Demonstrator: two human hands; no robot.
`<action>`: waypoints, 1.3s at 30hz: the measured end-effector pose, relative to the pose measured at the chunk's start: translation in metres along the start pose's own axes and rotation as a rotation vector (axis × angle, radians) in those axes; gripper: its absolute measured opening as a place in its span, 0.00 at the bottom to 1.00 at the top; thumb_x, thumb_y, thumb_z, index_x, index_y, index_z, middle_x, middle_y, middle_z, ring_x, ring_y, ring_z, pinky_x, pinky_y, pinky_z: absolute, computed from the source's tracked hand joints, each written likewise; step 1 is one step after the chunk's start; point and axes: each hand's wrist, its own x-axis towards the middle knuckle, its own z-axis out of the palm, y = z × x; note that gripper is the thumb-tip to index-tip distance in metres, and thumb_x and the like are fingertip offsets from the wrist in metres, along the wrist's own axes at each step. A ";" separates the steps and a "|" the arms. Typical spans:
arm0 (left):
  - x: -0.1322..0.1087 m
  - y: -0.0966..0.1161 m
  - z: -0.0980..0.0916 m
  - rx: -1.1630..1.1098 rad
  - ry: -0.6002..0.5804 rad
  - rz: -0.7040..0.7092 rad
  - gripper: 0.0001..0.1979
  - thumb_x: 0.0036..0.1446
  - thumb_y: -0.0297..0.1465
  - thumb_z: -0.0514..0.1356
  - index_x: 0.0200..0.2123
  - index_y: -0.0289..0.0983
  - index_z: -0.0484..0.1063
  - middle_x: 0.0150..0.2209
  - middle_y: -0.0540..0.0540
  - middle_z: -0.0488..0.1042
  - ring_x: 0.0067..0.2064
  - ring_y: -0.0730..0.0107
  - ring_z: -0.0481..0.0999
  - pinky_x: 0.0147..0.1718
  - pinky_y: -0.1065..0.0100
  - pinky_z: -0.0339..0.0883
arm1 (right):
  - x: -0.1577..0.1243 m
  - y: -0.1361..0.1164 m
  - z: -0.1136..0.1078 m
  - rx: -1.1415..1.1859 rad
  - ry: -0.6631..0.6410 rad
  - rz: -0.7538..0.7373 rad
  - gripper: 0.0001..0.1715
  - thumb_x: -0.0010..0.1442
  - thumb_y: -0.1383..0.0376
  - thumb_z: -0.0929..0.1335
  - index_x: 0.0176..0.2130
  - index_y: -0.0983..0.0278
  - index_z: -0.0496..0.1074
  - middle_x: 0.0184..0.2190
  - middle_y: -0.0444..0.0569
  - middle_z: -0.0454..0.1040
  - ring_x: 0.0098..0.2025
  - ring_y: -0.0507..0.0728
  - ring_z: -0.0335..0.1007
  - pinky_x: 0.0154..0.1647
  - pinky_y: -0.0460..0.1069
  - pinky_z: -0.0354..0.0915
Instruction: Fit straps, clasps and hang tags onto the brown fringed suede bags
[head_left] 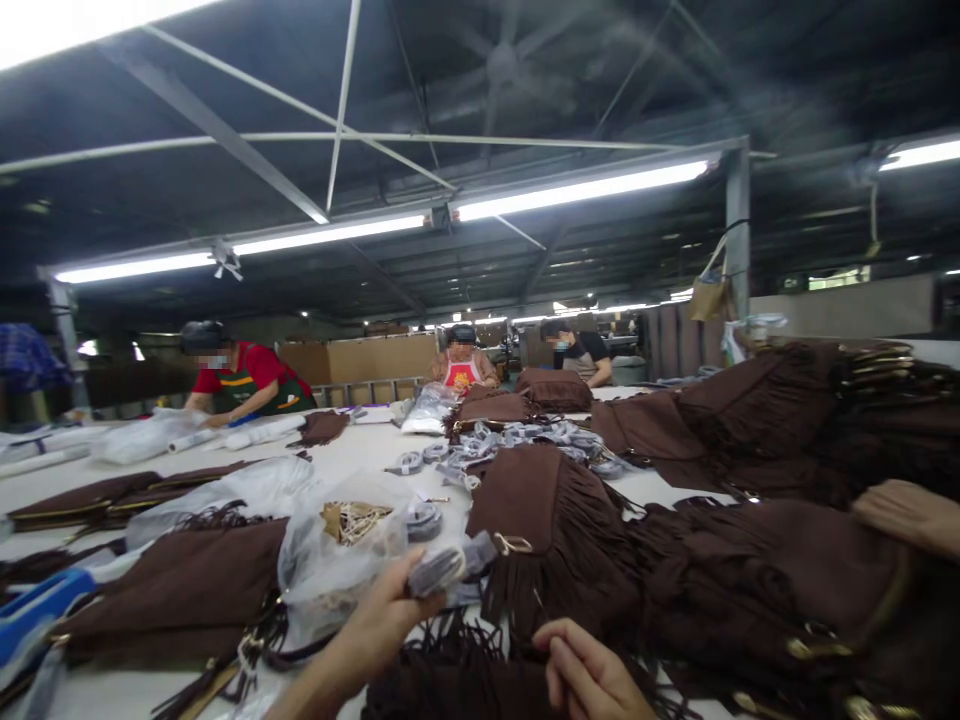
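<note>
In my left hand (390, 605) is a coiled strap wrapped in grey film (450, 565), with a gold clasp (514, 544) at its far end. My right hand (589, 670) is low in the middle, its fingers pinched together. A thin, pointed sliver rises by those fingertips, too small to name. Just beyond both hands lies a brown fringed bag (517, 500), its fringe spread to the right. Dark fringe of another brown bag (457, 690) shows below, between my hands. Left of my left hand, a clear plastic bag (300, 570) holds tan tags with white strings.
Wrapped strap coils (540, 440) are heaped mid-table. Brown bags pile up at right, where another person's hand (911, 515) rests. A brown bag (172, 590) and a blue object (45, 610) lie left. Several co-workers are across the white table (360, 440).
</note>
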 end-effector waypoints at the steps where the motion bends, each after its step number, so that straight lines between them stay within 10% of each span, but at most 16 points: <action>1: -0.012 0.002 0.011 -0.174 -0.031 -0.053 0.18 0.52 0.38 0.64 0.45 0.37 0.75 0.46 0.44 0.78 0.49 0.51 0.73 0.50 0.58 0.65 | -0.001 -0.004 0.001 0.087 0.009 0.016 0.34 0.53 0.36 0.67 0.37 0.63 0.71 0.20 0.40 0.67 0.14 0.43 0.46 0.14 0.41 0.40; 8: -0.061 -0.007 0.072 -0.497 -0.055 -0.042 0.29 0.49 0.46 0.67 0.52 0.38 0.72 0.52 0.40 0.75 0.55 0.49 0.70 0.56 0.57 0.61 | -0.026 -0.043 0.010 0.508 -0.054 0.171 0.39 0.44 0.51 0.78 0.51 0.60 0.66 0.21 0.34 0.67 0.12 0.41 0.40 0.10 0.38 0.37; 15: -0.070 0.013 0.051 -0.483 -0.390 -0.094 0.22 0.51 0.41 0.64 0.49 0.41 0.71 0.50 0.42 0.73 0.50 0.51 0.73 0.50 0.54 0.65 | -0.033 -0.050 0.011 0.463 -0.168 0.091 0.31 0.51 0.43 0.73 0.39 0.66 0.71 0.11 0.33 0.60 0.10 0.43 0.42 0.10 0.40 0.40; 20: -0.061 0.038 0.062 -0.351 -0.405 0.013 0.17 0.56 0.36 0.60 0.48 0.38 0.69 0.45 0.45 0.73 0.46 0.60 0.71 0.45 0.64 0.65 | -0.041 -0.054 0.018 0.439 -0.280 0.094 0.28 0.55 0.44 0.72 0.37 0.66 0.70 0.12 0.34 0.61 0.10 0.43 0.41 0.10 0.41 0.38; 25: -0.049 0.024 0.097 -0.263 -0.231 0.030 0.21 0.63 0.45 0.50 0.33 0.34 0.71 0.29 0.49 0.69 0.31 0.70 0.65 0.33 0.71 0.59 | -0.036 -0.048 0.013 0.312 -0.092 0.090 0.35 0.52 0.38 0.70 0.42 0.64 0.68 0.15 0.34 0.63 0.12 0.44 0.39 0.11 0.42 0.38; 31: -0.055 -0.009 0.087 -0.075 0.094 0.024 0.24 0.65 0.49 0.47 0.31 0.36 0.69 0.26 0.51 0.65 0.29 0.71 0.63 0.29 0.72 0.56 | -0.040 -0.054 0.010 -0.310 -0.068 -0.020 0.33 0.62 0.37 0.57 0.29 0.61 0.65 0.12 0.37 0.61 0.15 0.49 0.52 0.19 0.44 0.51; 39: -0.068 -0.001 0.080 0.206 0.094 0.207 0.14 0.66 0.35 0.48 0.42 0.40 0.74 0.38 0.43 0.78 0.41 0.61 0.76 0.43 0.69 0.68 | -0.055 -0.072 0.023 -0.660 -0.155 -0.073 0.25 0.68 0.50 0.52 0.26 0.58 0.59 0.14 0.41 0.65 0.21 0.54 0.66 0.30 0.46 0.61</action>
